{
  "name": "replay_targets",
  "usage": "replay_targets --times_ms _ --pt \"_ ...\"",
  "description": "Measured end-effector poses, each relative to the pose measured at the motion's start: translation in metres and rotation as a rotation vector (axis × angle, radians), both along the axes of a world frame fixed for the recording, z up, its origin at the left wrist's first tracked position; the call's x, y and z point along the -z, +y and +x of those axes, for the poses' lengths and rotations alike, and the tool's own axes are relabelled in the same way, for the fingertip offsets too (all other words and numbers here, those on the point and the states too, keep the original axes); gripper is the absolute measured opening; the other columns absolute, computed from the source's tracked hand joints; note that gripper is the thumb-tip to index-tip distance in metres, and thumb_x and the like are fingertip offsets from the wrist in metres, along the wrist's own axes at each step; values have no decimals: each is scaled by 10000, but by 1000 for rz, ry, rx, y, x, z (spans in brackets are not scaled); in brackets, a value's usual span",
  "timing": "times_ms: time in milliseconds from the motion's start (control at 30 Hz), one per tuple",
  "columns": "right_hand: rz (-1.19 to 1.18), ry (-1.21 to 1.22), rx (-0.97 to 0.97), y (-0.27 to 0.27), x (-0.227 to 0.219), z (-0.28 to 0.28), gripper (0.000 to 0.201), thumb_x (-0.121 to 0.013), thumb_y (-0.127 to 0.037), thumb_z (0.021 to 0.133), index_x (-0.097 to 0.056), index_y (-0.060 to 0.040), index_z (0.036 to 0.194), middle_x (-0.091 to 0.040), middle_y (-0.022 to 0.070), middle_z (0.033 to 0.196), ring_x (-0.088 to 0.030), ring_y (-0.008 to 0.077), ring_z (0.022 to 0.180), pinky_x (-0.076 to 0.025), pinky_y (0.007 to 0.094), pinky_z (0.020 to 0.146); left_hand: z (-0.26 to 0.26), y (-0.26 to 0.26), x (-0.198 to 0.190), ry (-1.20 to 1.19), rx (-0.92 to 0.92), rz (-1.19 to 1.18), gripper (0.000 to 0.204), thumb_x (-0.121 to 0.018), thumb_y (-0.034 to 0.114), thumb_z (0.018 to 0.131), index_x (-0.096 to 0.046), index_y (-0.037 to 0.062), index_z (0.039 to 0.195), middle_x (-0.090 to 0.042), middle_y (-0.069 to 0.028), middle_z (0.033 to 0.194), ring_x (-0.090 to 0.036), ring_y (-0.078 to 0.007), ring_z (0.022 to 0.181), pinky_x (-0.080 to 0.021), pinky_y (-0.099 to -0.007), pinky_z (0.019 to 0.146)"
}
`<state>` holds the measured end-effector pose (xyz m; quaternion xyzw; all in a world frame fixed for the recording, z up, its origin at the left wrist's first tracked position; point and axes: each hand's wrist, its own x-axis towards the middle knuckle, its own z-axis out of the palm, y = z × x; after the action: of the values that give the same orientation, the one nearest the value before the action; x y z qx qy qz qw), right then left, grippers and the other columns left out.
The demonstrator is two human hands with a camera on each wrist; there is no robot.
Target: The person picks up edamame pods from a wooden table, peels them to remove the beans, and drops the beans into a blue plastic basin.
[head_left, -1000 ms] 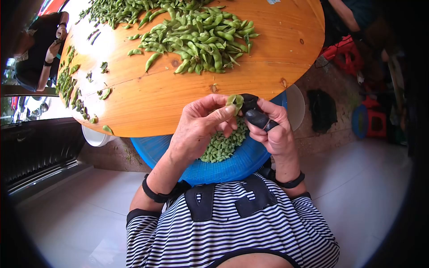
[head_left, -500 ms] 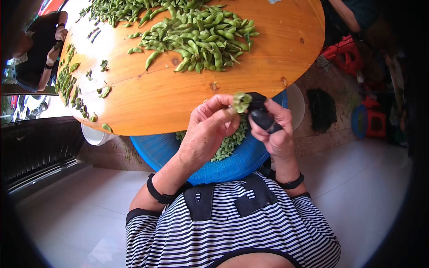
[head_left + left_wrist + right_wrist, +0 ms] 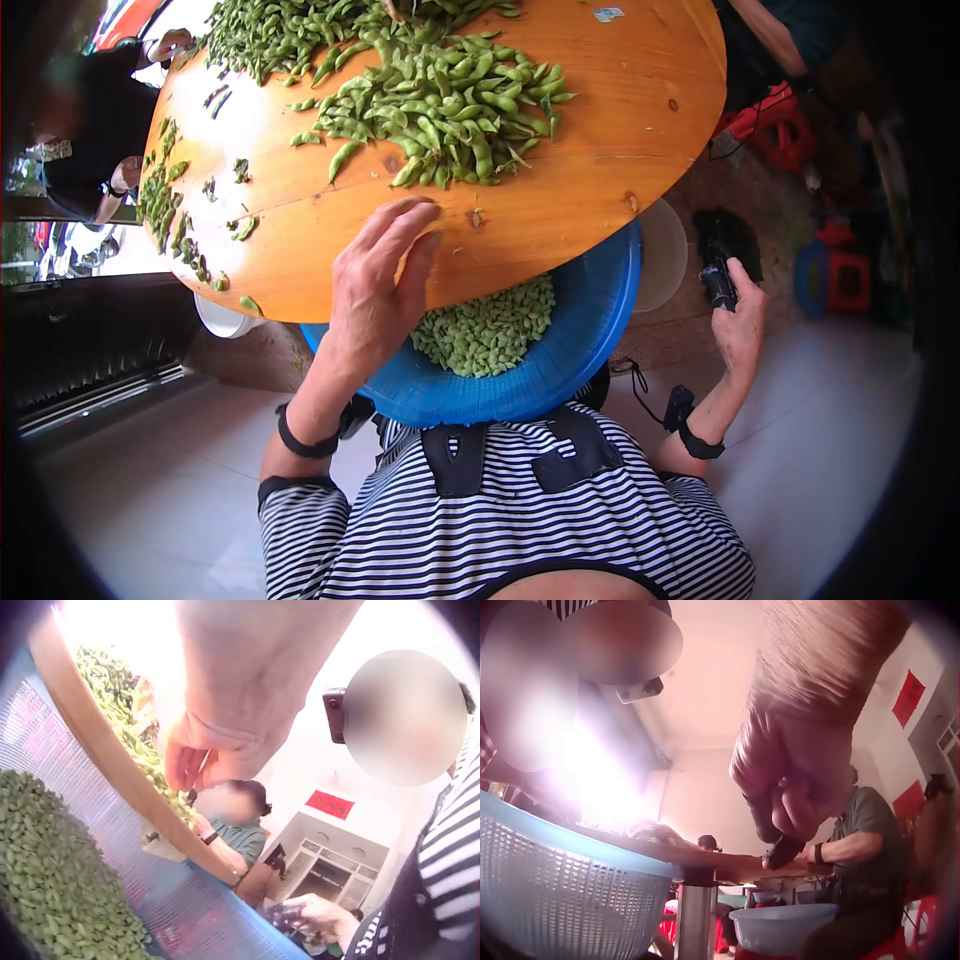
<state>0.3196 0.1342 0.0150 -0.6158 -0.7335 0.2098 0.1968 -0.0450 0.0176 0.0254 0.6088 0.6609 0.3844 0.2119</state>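
My left hand (image 3: 375, 285) is over the near edge of the wooden table (image 3: 580, 180), fingers loosely bent and holding nothing. Ahead of its fingertips lies a pile of green soybean pods (image 3: 440, 110). My right hand (image 3: 738, 320) is out to the right, past the basket, with black covers (image 3: 716, 285) on thumb and forefinger. In the right wrist view the covered fingers (image 3: 782, 853) hang downward, with no pod showing among them. Between the arms a blue basket (image 3: 480, 400) holds shelled green beans (image 3: 485, 335), partly under the table edge.
Scattered pods (image 3: 160, 200) lie along the table's left side. A whitish tub (image 3: 660, 255) stands right of the basket, and a white bucket (image 3: 222, 318) is under the left edge. Red stools (image 3: 775, 130) are at the right. Another person (image 3: 100, 120) is at the left.
Earlier both hands met over the basket with an opened pod between them. Now they are apart: left hand toward the pile, right hand out to the right, and the pod is out of sight.
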Motion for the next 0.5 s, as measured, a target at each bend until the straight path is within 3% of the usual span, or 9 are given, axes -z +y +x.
replay_targets --times_ms 67,100,167,233,300,367,433,467,500 --pt "0 39 3 1 4 2 326 -482 127 714 -570 67 1022 -590 172 769 -556 162 700 -433 257 653 1 -15 16 441 -157 64 417 -608 26 852 -515 -1 1259 -556 -200 1246 -521 -348 1188 -427 -401 995" --pt "2 75 -3 3 6 1 327 -487 124 726 -577 66 1035 -613 166 784 -570 158 711 -438 252 662 4 -24 24 473 -121 -122 649 -641 223 871 -344 -35 1387 -375 -245 1421 -340 -399 1336 -291 -460 1101" --pt "56 181 -76 7 7 -9 317 -492 118 743 -583 66 1042 -636 149 810 -580 149 723 -449 251 674 25 -31 36 634 -103 -90 831 -607 469 834 -309 -66 1396 -276 -279 1468 -261 -432 1369 -209 -491 1131" --pt "111 278 -150 8 4 -23 306 -497 113 760 -589 66 1048 -659 133 836 -590 140 736 -459 250 685 53 -22 34 632 -15 -132 947 -522 620 795 -301 -76 1397 -211 -298 1488 -215 -447 1384 -168 -510 1138" --pt "77 465 -193 11 -1 -40 270 -510 94 786 -589 72 1043 -677 108 869 -600 145 758 -481 270 709 83 3 31 578 66 -92 973 -520 640 783 -298 -79 1399 -224 -300 1483 -222 -448 1382 -175 -503 1138" --pt "190 513 -244 10 -5 -53 257 -505 70 800 -585 76 1044 -654 77 811 -571 109 690 -465 243 625 102 29 32 515 154 -3 944 -518 625 805 -300 -74 1400 -238 -308 1473 -226 -448 1381 -176 -502 1138" --pt "216 643 -248 8 -17 -60 249 -489 27 832 -588 71 1056 -604 44 745 -511 67 592 -402 201 523 117 54 30 354 268 162 806 -532 512 876 -313 -60 1399 -259 -305 1461 -247 -437 1373 -200 -485 1135" --pt "283 759 -280 9 -12 -59 276 -459 -18 871 -582 62 1106 -558 32 707 -438 40 524 -330 176 460 121 69 27 67 402 215 721 -552 409 894 -314 -42 1404 -287 -288 1452 -271 -426 1363 -232 -475 1125" --pt "288 761 -282 9 -12 -58 276 -459 -18 871 -582 62 1106 -558 32 707 -438 40 524 -330 176 460 126 82 23 -223 536 261 649 -573 306 913 -315 -24 1408 -314 -271 1443 -295 -415 1354 -263 -464 1114"
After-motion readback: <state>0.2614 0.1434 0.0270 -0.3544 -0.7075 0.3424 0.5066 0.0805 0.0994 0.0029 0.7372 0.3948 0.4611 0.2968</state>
